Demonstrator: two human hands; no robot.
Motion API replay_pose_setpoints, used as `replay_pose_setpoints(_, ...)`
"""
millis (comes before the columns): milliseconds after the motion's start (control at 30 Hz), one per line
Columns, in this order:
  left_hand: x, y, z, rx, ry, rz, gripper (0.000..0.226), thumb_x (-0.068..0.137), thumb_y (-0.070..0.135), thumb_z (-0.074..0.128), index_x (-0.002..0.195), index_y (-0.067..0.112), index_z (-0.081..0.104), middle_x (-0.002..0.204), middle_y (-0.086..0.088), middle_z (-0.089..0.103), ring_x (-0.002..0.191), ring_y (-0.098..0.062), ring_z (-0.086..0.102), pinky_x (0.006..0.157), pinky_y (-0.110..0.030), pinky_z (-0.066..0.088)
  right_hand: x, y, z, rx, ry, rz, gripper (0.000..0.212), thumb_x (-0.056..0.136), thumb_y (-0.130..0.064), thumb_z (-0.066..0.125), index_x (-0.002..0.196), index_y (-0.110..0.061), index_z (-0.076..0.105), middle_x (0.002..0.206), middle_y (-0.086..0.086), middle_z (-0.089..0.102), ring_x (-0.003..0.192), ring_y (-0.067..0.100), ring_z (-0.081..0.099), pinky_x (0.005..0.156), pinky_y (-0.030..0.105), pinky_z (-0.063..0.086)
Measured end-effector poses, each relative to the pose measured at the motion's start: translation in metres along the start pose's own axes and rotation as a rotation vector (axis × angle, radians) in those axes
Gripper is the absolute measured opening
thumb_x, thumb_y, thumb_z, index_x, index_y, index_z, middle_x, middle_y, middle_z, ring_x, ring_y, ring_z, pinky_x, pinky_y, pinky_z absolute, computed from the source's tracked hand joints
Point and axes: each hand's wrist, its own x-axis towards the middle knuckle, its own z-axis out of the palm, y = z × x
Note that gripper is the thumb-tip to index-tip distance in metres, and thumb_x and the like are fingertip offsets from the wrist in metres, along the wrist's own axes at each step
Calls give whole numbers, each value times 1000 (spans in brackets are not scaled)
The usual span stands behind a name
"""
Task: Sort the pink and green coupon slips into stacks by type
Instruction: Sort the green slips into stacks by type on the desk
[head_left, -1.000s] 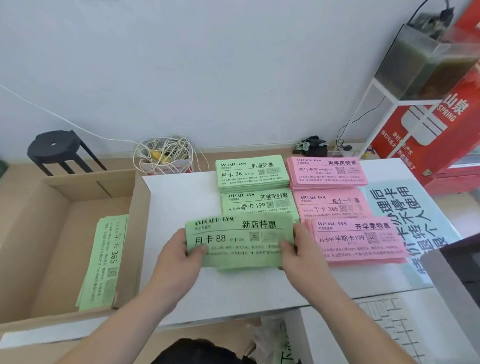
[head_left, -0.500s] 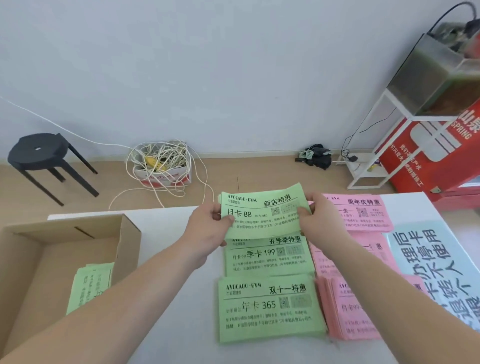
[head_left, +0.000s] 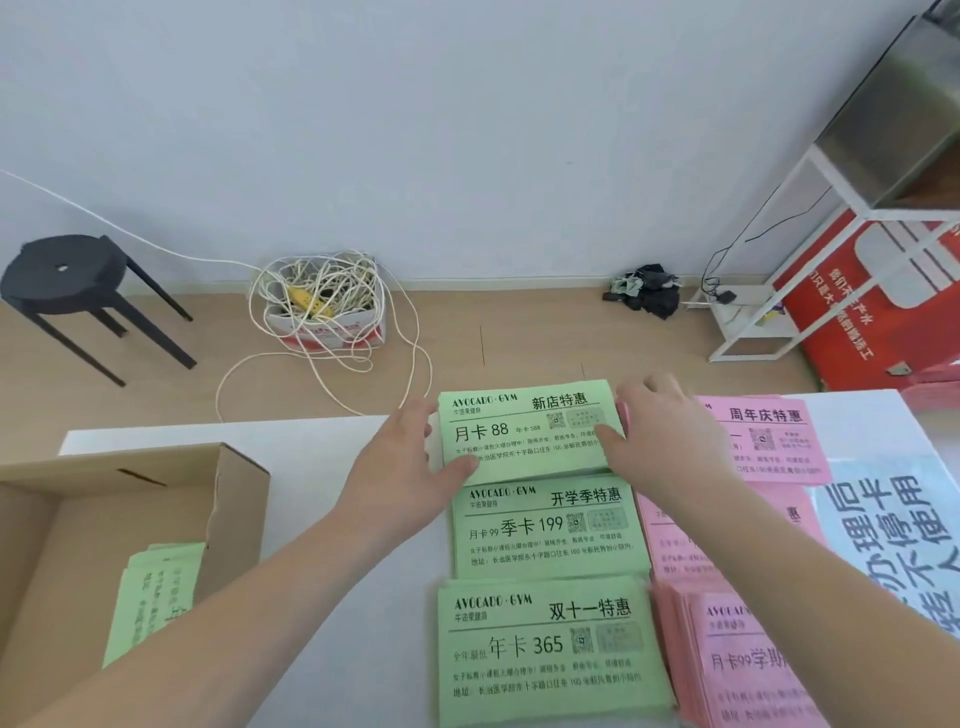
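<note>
Green "月卡 88" coupon stack at the tabletop's far edge.
Left hand and right hand flank it, fingers relaxed, thumbs resting on its ends; pink coupon stack lies just beside it.

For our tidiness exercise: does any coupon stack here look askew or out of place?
Yes. The nearest pink stack is fanned out, its left edges splayed, unlike the neater green stacks. Some green slips lie apart in the cardboard box, off the table.
</note>
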Motion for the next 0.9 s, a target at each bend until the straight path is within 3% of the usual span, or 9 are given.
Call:
replay_pose_setpoints(67, -2, 2, 5, 108, -56, 34, 89, 82, 58, 75, 153, 33, 28, 139, 11, 48, 124, -13, 53, 103, -35, 45, 2, -12, -7, -2, -66, -171, 68, 87, -52, 72, 146, -31, 44, 148, -3, 40, 134, 21, 40, 94, 38, 49)
replay_pose_setpoints(133, -1, 6, 11, 199, -79, 65, 97, 79, 60, 75, 156, 34, 21, 145, 10, 46, 130, -16, 48, 106, -36, 44, 8, -27, -7, -4, -180, -306, 101, 76, -56, 82, 157, -38, 25, 166, -4, 18, 151, 22, 20, 117, 45, 35)
replay_pose_setpoints(267, 6, 11, 19, 275, -78, 77, 91, 84, 52, 73, 157, 32, 22, 142, 5, 50, 131, -19, 49, 104, -37, 46, 31, -38, 4, -133, -275, -410, 131, 65, -57, 89, 161, -40, 0, 171, -2, -6, 158, 20, -6, 127, 47, 8)
replay_pose_setpoints(333, 7, 11, 21, 297, -76, 80, 88, 84, 51, 72, 156, 32, 23, 139, 5, 52, 127, -19, 52, 101, -39, 48, 40, -38, 7, -152, -319, -419, 135, 63, -59, 90, 161, -41, -1, 171, -3, -5, 158, 20, -4, 128, 48, 4)
replay_pose_setpoints(433, 10, 10, 23, 339, -73, 88, 87, 84, 52, 71, 155, 34, 23, 131, 5, 53, 120, -19, 55, 95, -39, 51, 46, -40, 5, -149, -371, -441, 131, 63, -59, 89, 162, -41, 5, 170, -8, 9, 156, 19, 13, 127, 47, 9)
replay_pose_setpoints(567, 15, 9, 23, 338, -47, 101, 82, 86, 49, 71, 153, 31, 27, 131, 3, 59, 120, -22, 57, 94, -39, 51, 46, -41, 8, -122, -315, -472, 123, 66, -62, 86, 162, -39, 11, 166, -10, 24, 151, 19, 25, 124, 45, 17)
replay_pose_setpoints(733, 9, 6, 22, 334, -20, 110, 76, 89, 45, 70, 151, 28, 27, 127, 1, 61, 117, -25, 58, 91, -40, 51, 40, -38, 15, -94, -274, -459, 126, 65, -65, 84, 162, -39, 8, 168, -8, 19, 155, 18, 17, 128, 48, 10)
replay_pose_setpoints(900, -6, -1, 22, 260, -27, 124, 80, 90, 41, 70, 154, 26, 25, 144, 5, 51, 128, -21, 51, 99, -40, 48, 27, -38, 12, -116, -228, -454, 133, 64, -62, 87, 162, -39, 0, 172, -4, -1, 158, 18, -3, 128, 50, 5)
